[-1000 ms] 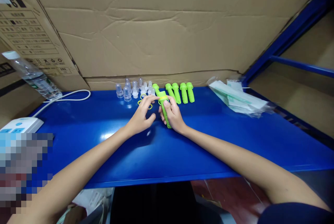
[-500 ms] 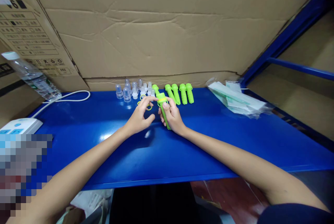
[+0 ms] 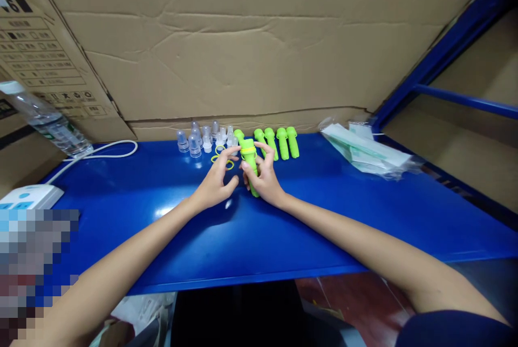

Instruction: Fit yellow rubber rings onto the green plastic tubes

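- Right hand [image 3: 267,178] wraps a green tube [image 3: 250,160] at frame centre; left hand [image 3: 213,185] hovers half open beside its top, seemingly empty.
- I judge its yellow band [image 3: 249,150] fitted; loose yellow rings [image 3: 233,164] and clear caps [image 3: 195,145], left of centre, remain separate.
- Upper-left carton [image 3: 48,47]: I read "6"; smaller print is illegible.

Short dark sleeve [image 3: 457,330] on right arm [image 3: 352,231]; forearms [image 3: 133,255], hands [image 3: 212,184] bare.
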The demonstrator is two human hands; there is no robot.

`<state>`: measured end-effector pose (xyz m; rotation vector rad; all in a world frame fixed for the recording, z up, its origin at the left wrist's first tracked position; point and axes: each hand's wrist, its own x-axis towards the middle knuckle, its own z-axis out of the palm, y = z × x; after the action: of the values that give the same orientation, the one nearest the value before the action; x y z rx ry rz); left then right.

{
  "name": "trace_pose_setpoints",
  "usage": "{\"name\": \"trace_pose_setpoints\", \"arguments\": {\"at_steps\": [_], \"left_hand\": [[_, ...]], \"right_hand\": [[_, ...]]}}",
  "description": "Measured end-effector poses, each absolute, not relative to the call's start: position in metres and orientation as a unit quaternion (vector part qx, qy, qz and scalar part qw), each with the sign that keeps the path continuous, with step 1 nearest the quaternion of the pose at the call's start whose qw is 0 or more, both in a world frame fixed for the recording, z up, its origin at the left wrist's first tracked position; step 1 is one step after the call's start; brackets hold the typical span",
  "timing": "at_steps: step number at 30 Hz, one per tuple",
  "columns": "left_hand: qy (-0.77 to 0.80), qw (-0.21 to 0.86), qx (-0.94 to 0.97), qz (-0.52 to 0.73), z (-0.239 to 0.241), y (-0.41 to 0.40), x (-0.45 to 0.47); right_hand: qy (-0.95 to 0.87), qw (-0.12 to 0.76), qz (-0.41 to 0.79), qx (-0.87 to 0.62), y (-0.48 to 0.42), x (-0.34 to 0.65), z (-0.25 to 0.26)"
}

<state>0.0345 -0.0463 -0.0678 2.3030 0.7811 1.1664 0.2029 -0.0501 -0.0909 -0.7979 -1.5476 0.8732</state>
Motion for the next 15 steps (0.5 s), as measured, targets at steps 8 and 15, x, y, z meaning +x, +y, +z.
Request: {"name": "trace_pose_setpoints", "arguments": {"at_steps": [8,15], "left_hand": [[0.26,0.187,0.85,0.419,-0.0741,-0.0439,0.033],[0.252,0.149,0.865,0.408,-0.0717,-0.0418,0.0295]], "right_hand": [[-0.676,0.558,0.349,-0.333,-0.0513,0.2011,-0.0922],[-0.695,0.548,0.331,-0.328,-0.05,0.2054,-0.0922]]}}
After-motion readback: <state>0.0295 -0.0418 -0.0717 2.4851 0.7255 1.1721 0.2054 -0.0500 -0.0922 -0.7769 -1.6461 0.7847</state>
